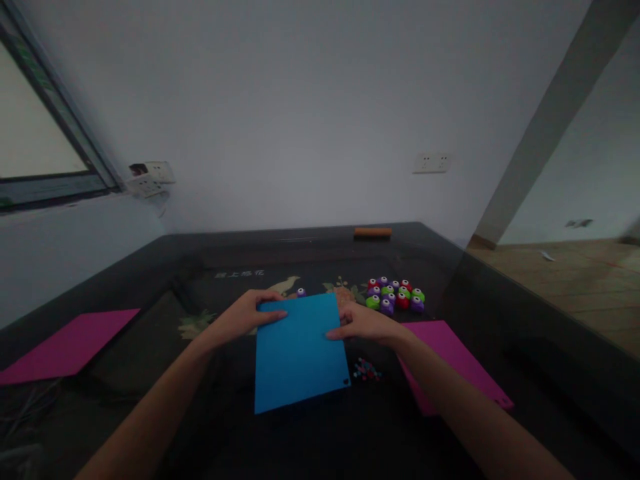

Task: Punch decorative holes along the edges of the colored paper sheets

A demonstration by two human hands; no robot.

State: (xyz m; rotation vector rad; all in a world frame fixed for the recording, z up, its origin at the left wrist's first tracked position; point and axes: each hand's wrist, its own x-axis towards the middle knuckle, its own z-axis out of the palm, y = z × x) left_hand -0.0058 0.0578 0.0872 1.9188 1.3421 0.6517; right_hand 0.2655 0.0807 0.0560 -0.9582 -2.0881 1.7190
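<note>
both hands (305,320) grip blue sheet (300,353)

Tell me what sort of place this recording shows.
Probably a room at home used for paper crafts: a dark table, wall sockets, a blue sheet under both hands, and small coloured punches.
</note>
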